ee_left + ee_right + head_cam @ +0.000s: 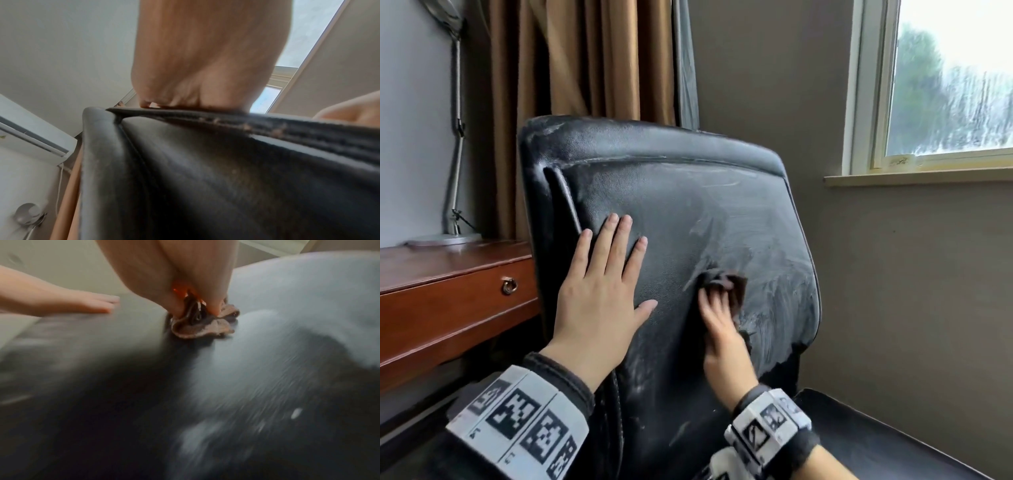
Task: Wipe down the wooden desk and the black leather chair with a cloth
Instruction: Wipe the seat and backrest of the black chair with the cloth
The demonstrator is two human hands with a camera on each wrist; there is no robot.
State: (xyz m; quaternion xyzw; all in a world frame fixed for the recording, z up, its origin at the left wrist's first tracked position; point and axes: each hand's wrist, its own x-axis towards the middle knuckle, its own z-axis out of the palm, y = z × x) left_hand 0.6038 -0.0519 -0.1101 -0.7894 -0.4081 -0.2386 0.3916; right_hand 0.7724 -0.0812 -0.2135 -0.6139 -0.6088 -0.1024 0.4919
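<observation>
right hand (717, 329), low and centre-right in the head view, is bunched around a crumpled brown cloth (726, 284) and presses it against the back of the black leather chair (722, 212); the blur tells me it is mid-stroke. from the right wrist view i see fingers (174, 305) pinching the wad of cloth (201, 329) right on the leather (123, 369). left hand (602, 294), just left of it, lies flat with fingers spread and straight on the leather, bracing the backrest, gripping nothing.

i judge the step in hand to be the chair: the centre and right of the backrest carry a pale dusty film with swipe marks, while the patch around my left hand looks darker and cleaner. the next move, as i read it, calls for long strokes toward the right edge and up to the top band, keeping the brace firm so the backrest does not swing.

farther off at the left edge of the frame sits the wooden desk (448, 284), with a lamp base (443, 238) on it.
</observation>
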